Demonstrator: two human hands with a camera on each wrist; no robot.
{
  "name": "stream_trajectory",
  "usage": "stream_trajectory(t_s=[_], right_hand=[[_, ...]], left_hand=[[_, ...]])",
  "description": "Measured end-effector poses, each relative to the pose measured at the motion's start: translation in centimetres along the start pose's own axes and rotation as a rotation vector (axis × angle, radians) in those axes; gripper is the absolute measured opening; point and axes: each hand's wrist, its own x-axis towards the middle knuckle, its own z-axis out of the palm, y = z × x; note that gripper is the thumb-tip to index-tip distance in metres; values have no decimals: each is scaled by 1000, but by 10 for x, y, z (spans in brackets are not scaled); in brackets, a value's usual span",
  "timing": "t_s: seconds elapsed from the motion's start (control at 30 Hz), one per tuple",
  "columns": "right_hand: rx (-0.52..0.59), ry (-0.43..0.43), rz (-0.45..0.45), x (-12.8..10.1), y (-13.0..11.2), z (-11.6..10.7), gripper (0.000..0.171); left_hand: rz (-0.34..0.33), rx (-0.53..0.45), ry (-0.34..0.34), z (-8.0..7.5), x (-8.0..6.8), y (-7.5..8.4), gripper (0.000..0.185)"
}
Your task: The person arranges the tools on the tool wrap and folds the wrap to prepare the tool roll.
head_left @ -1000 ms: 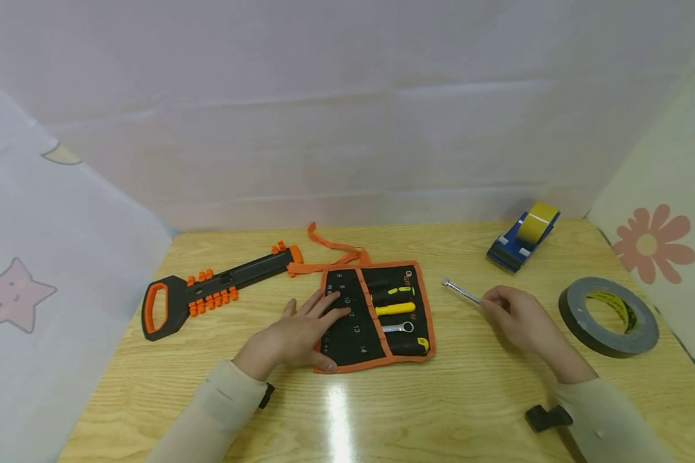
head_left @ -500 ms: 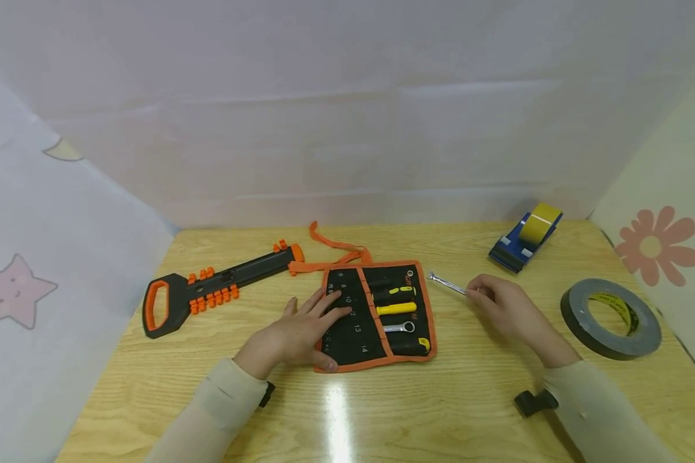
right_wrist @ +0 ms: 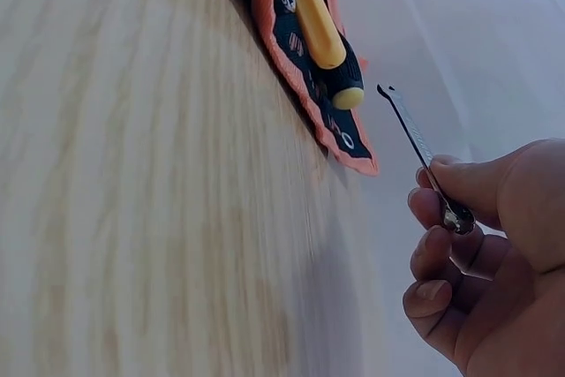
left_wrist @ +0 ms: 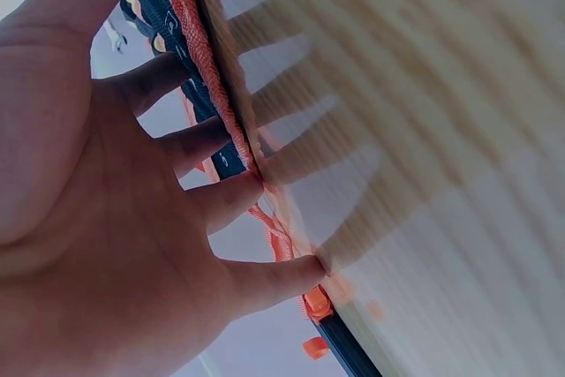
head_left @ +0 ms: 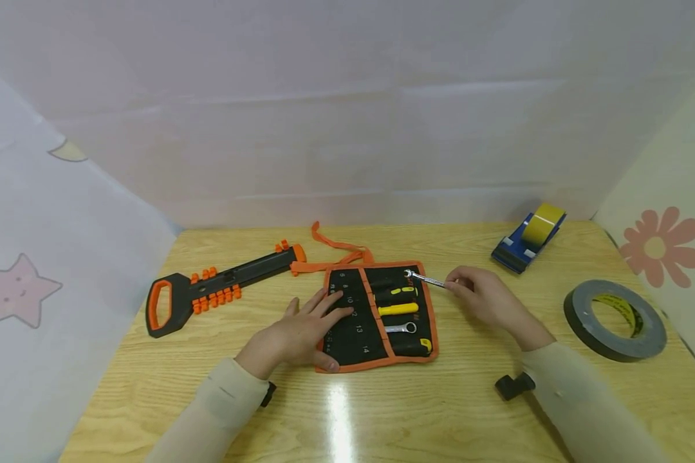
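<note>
I pin the pouch (head_left: 376, 315) flat with my left hand (head_left: 292, 334), fingers spread, while my right hand (head_left: 481, 297) pinches a wrench (head_left: 425, 279) over its 1 o'clock corner; next, I judge, comes lining it with a slot.

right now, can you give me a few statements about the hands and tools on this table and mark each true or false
1. The right hand pinches a small metal wrench. True.
2. The left hand grips the black and orange saw. False: it rests flat on the black and orange tool roll, and the saw lies apart on its left.
3. The wrench's free end is over the top right corner of the tool roll. True.
4. The grey tape roll sits on the tool roll. False: it lies on the table, far right.
5. The blue tape dispenser carries yellow tape. True.
</note>
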Motion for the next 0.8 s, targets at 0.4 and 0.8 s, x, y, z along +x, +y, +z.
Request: stream_trajectory(t_s=[0.4, 0.8], right_hand=[[-4, -47, -22, 24, -16, 11, 17], [10, -114, -47, 49, -25, 20, 21]], left_hand=[[-14, 4, -11, 0, 1, 0, 106], [-11, 11, -11, -1, 0, 1, 106]])
